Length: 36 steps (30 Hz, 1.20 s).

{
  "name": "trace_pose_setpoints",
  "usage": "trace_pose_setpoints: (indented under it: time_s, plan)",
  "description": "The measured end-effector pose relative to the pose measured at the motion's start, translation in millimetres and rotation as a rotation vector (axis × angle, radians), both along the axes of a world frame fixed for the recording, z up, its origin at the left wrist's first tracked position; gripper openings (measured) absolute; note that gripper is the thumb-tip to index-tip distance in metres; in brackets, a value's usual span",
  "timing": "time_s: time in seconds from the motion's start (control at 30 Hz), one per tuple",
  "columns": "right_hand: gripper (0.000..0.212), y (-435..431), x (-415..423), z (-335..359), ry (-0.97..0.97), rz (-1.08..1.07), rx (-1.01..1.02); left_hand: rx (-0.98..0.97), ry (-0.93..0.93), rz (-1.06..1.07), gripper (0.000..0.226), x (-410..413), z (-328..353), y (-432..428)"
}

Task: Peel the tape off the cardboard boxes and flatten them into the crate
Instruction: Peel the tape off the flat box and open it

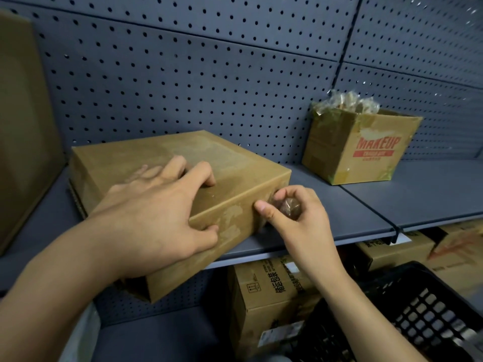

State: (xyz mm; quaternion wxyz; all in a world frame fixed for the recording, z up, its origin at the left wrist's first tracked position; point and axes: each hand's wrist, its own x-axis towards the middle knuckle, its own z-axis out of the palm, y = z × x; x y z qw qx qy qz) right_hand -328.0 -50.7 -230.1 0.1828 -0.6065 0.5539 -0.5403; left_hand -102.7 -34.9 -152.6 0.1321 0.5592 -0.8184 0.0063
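A flat brown cardboard box (230, 163) lies on the grey shelf (366, 205), its near corner jutting past the shelf's front edge. My left hand (156, 207) rests spread on the box top, thumb against its front side. At the box's right corner my right hand (295, 220) grips a crumpled wad of clear tape (288, 207), which seems still stuck to the corner. A black plastic crate (418, 317) sits at the lower right.
An open box printed MAKEUP (360, 147), with wadded tape inside, stands at the back right of the shelf. A large cardboard sheet (23, 126) leans at the left. More cardboard boxes (266, 301) sit on the lower shelf. A pegboard wall (209, 74) is behind.
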Motion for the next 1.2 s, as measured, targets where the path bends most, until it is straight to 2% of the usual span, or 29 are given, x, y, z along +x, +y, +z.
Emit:
trace_pose_setpoints:
  time_s: [0.1, 0.3, 0.4, 0.5, 0.67, 0.77, 0.87, 1.03, 1.2]
  plan:
    - [0.012, -2.5, -1.0, -1.8, 0.047, -0.005, -0.061, 0.002, -0.008, 0.001, 0.053, 0.4, 0.1, 0.1]
    - [0.018, -3.3, -4.8, -6.4, 0.062, -0.008, -0.049, 0.005, -0.004, 0.005, 0.052, 0.5, 0.8, 0.9]
    - [0.023, -3.0, -10.7, -8.1, 0.0, -0.01, -0.029, 0.006, -0.007, 0.004, 0.051, 0.2, 0.8, 0.5]
    - [0.025, -5.6, -18.0, -6.8, -0.209, 0.02, 0.005, 0.007, -0.01, 0.0, 0.05, 0.4, 0.5, -0.6]
    - [0.022, -10.4, -21.3, -3.5, -0.766, 0.13, -0.053, 0.026, 0.0, -0.025, 0.055, 5.8, 0.7, -1.0]
    - [0.015, -12.6, -24.1, 1.9, -1.033, 0.072, -0.074, 0.05, 0.018, -0.054, 0.06, 9.5, 0.8, 1.0]
    - [0.014, -16.2, -27.7, 8.2, -1.235, 0.013, -0.006, 0.068, 0.006, -0.07, 0.064, 8.7, 1.5, 0.4]
    - [0.019, -19.1, -28.3, 7.8, -1.063, 0.041, 0.03, 0.094, 0.017, -0.055, 0.067, 13.8, 4.2, -3.3]
    - [0.019, -17.3, -29.4, 7.7, -0.97, 0.198, 0.053, 0.13, 0.031, -0.057, 0.068, 26.9, 7.5, -7.5]
